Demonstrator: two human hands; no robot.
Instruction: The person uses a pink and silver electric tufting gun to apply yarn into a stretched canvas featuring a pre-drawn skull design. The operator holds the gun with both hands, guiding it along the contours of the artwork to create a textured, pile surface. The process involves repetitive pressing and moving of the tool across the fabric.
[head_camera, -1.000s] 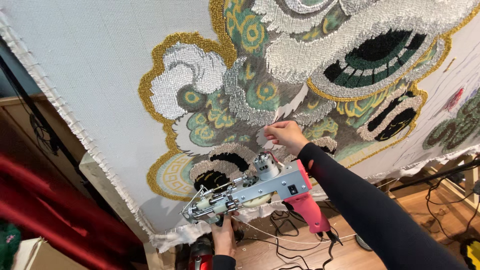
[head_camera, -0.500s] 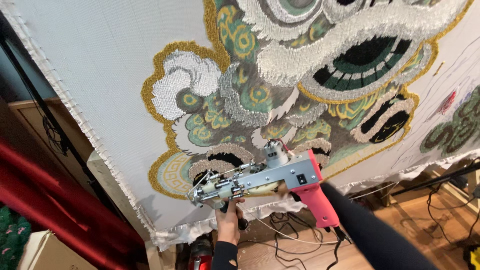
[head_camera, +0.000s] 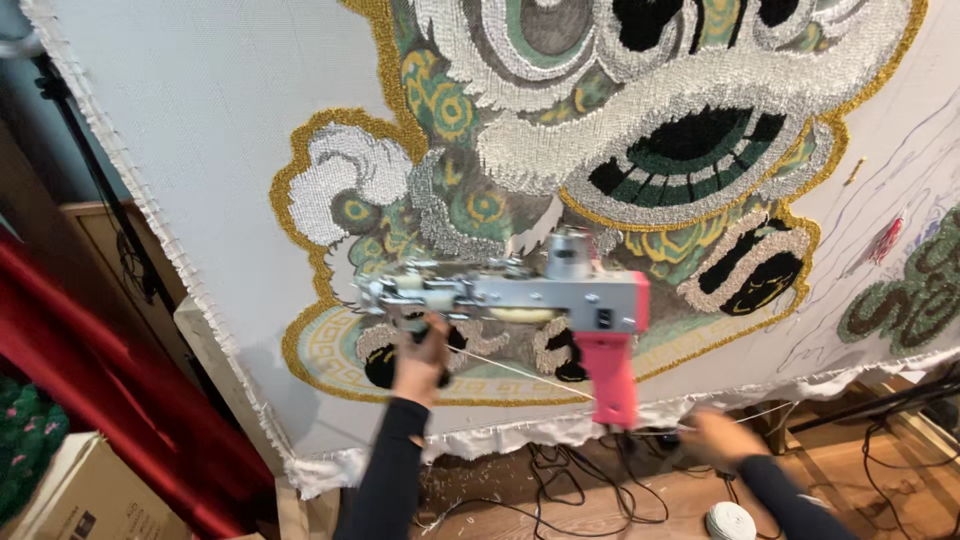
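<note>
Left hand (head_camera: 420, 358) closed around the front handle of the tufting gun (head_camera: 520, 298), held against the tufted cloth (head_camera: 200, 130), while the right hand (head_camera: 718, 437) (blurred, grip unreadable) hangs low, risking one-handed wobble.

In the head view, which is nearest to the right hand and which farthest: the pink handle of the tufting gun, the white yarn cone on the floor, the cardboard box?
From the right hand:
1. Pink handle, just to its left.
2. White yarn cone, below it on the floor; close to the first, but a little farther.
3. Cardboard box, far left corner.
</note>
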